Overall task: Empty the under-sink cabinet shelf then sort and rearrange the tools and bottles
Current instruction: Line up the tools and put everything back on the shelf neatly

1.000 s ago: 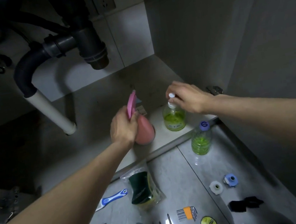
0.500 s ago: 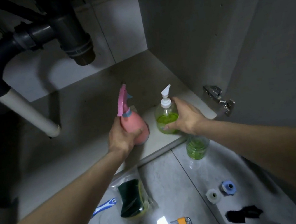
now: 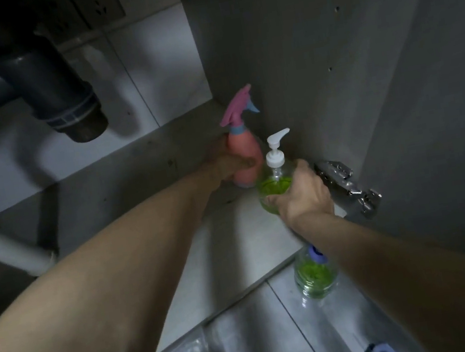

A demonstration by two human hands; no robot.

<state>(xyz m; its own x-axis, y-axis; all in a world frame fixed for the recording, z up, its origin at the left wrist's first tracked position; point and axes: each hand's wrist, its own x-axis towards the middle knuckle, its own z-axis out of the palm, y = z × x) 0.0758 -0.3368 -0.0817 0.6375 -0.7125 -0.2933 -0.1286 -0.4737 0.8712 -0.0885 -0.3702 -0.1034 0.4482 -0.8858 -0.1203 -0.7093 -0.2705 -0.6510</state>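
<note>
Bottles go back against the right wall of the shelf (image 3: 234,236); my left hand (image 3: 223,166) grips the pink spray bottle (image 3: 244,155) deep inside, my right hand (image 3: 304,195) wraps the green pump bottle (image 3: 275,184) beside it; I judge each should land upright before I let go.

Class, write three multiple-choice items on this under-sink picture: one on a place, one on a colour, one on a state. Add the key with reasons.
1. Where does the pink spray bottle stand?
A. On the cabinet shelf
B. On the floor tiles
C. On the drain pipe

2. What colour is the pump head of the soap bottle?
A. Pink
B. White
C. Black

3. What is the right hand doing?
A. Hanging idle
B. Gripping the soap bottle
C. Pressing the hinge

Key: 1 A, its base sits on the shelf near the side wall; 2 B, the pump shows white; 3 B, its fingers curl round the bottle.
</note>
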